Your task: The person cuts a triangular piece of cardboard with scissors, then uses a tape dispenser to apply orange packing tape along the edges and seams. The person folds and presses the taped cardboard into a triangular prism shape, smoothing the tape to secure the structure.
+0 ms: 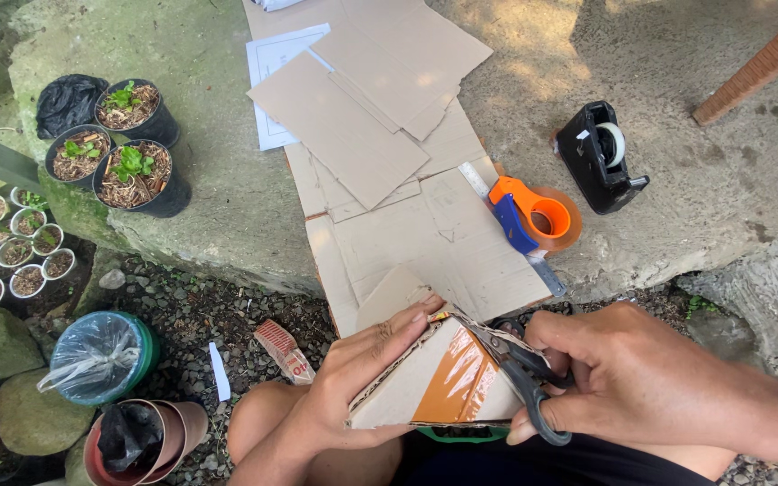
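My left hand (353, 373) grips a folded cardboard piece (416, 382) with a strip of brown tape across it, held over my lap. In my right hand (628, 369) are black-handled scissors (520, 364), their blades set against the top edge of that cardboard. Several flat cardboard sheets (380, 117) lie spread on the stone slab (209, 180) beyond my hands.
An orange packing-tape dispenser (538, 216) and a black desk tape dispenser (601, 157) rest on the slab at right. Small potted seedlings (128, 162) stand at its left edge. On the gravel below sit more seedling cups (11, 247), a bag-covered bucket (101, 355) and a clay pot (137, 441).
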